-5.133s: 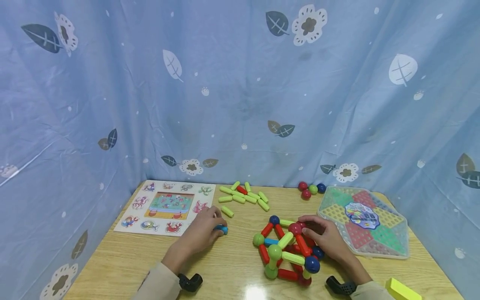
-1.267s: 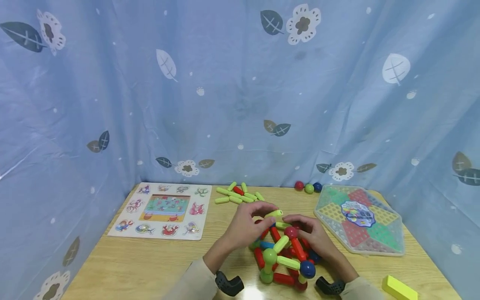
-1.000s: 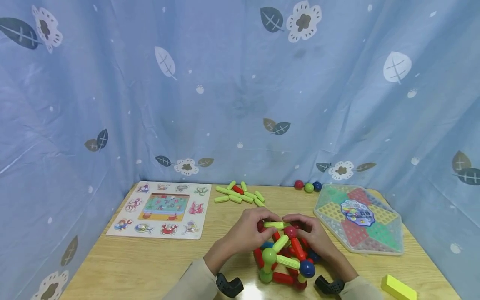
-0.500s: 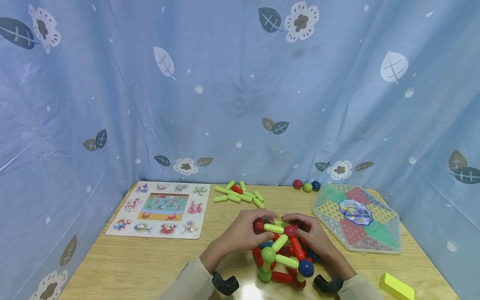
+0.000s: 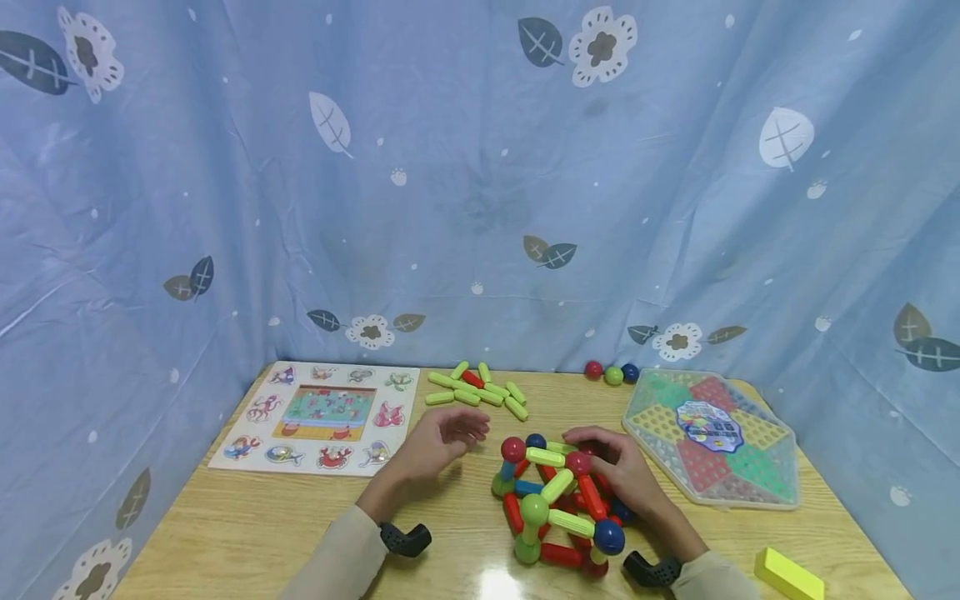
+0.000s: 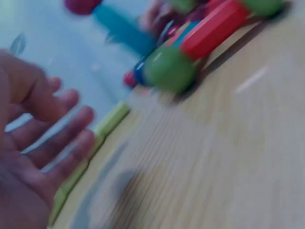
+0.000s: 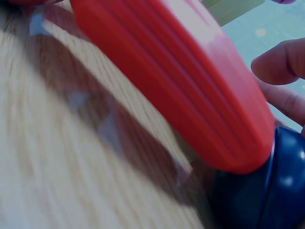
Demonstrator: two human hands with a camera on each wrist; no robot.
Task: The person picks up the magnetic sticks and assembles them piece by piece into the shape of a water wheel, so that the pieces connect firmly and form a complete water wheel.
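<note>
Yellow block: laid nearest of all, at the right front of the wooden table!
Pale sleeves: seen at the front edge, a black device worn at each wrist.
Ball-and-rod frame: stood on the tabletop right of centre, its red, yellow-green and blue rods joined by coloured balls; at its left a red ball was borne on a short blue rod, and from it a yellow-green rod was run to a second red ball.
Right hand: placed at the frame's back right corner, fingers bent, thumb beside that second red ball; whether anything was pinched could not be told.
Left hand: held loosely wide, fingers parted, between frame and puzzle board, and blurred in its own wrist view.
Game box: laid flat to the right, coloured panels shown through its lid.
Puzzle board: laid flat to the left, edged with sea creatures.
Loose rods: clustered behind, mostly yellow-green, one red.
Loose balls: lined up beside the box, red, green, blue.
Blue curtain: hung behind everything, patterned with leaves and flowers.
</note>
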